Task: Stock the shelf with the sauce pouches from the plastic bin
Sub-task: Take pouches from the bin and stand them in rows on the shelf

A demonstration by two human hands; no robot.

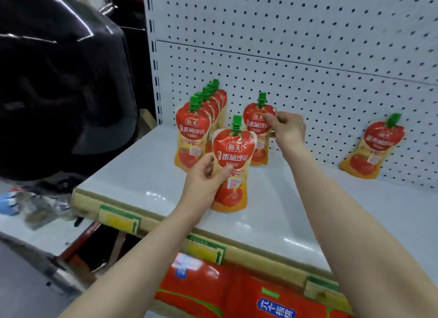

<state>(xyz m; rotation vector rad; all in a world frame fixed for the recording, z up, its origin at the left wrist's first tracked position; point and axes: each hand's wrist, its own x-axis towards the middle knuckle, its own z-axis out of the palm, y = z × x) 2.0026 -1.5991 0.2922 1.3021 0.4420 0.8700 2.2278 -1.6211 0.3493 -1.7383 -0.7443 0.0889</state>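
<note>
Now: left hand [203,175] wraps the waist of a red-and-orange, green-spouted foil sauce pouch [233,151], its base at the white metal shelf [308,211]; right hand [286,128] pinches the shoulder of a twin pouch [257,118] just beyond. Bases look floppy, so a careless release may topple either.

The rear pouches [220,101] hide behind the front pouch [192,137]; red packs [208,290] are cropped below.

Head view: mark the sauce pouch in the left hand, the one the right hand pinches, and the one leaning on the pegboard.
Held sauce pouch [233,151], head view, red upper label.
Pinched sauce pouch [254,119], head view, red top below cap.
Leaning sauce pouch [372,149], head view, middle of its front.
</note>
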